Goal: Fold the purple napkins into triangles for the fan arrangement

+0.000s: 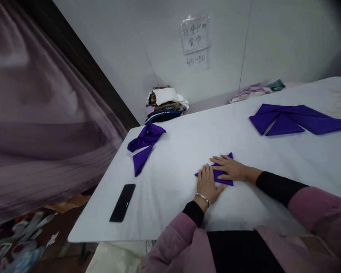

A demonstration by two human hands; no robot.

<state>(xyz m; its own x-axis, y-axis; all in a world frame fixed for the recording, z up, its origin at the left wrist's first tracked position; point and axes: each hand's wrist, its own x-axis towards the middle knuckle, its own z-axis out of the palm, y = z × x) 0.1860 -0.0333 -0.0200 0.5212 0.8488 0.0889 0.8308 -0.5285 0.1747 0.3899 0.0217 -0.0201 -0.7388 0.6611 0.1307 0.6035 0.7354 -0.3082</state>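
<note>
Both hands lie open, palms down, pressing on a small folded purple cloth (218, 175) rather than gripping it. The left hand (208, 187) has its fingers straight and close together on the cloth's left part, thumb out to the side; a bracelet (203, 198) circles that wrist. The right hand (230, 168), fingers more spread, reaches across from the right, its fingertips near the left hand's. Pointed ends of the cloth show around them.

This cloth rests on the white-covered worktop (173, 197), between its near and far edges. Close to the far left corner lies a second purple cloth (144, 156), loosely bent; a third, larger purple cloth (291, 121) is spread in angular folds towards the far edge on the right. A black phone (122, 203) lies near the left edge.

Beyond the far edge are a stack of folded fabrics (166, 106) and a lower fabric pile (255, 91). Handwritten paper sheets (194, 41) hang on the pale wall (221, 22); a mauve curtain (45, 113) hangs at left, above blurred floor clutter (19, 242).
</note>
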